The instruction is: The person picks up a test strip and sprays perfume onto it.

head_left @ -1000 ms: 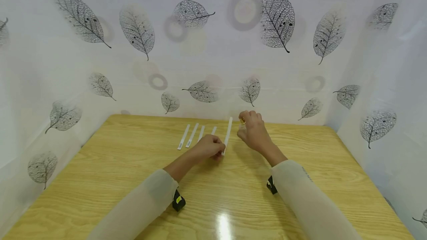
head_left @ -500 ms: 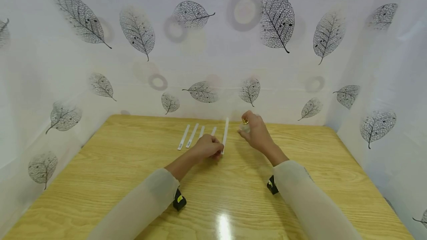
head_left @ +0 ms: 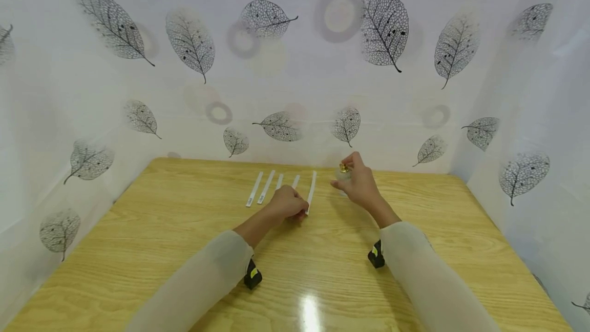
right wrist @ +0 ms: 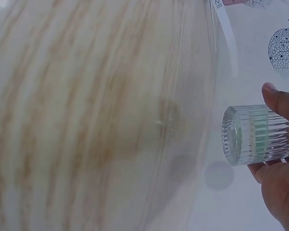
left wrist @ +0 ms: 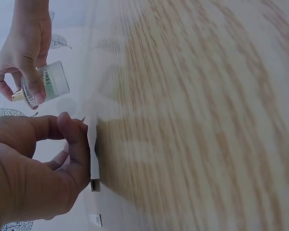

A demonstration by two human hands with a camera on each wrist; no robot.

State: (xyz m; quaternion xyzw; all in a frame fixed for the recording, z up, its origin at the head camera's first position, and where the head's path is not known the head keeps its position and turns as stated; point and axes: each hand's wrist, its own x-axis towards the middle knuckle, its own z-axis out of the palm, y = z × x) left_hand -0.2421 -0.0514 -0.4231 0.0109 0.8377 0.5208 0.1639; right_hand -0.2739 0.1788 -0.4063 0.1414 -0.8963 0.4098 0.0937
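Toward the back of the table, my left hand pinches the near end of a white paper test strip. The strip's far part sticks out away from me; in the left wrist view the strip lies between fingertips and table. To the right, my right hand grips a clear, ribbed glass perfume bottle with pale green on it. Its gold spray nozzle is at the top, by my index finger. The bottle is held off the table, a short way from the strip.
Several more white strips lie side by side left of my left hand, some with small printed labels at the near end. The wooden table ends at the back against a white leaf-print curtain. Black wrist cameras hang below both sleeves.
My right hand has shifted a little to the right with the perfume bottle, and the gold nozzle shows more. The held strip's far end has dropped lower. My left hand stays nearly in place.
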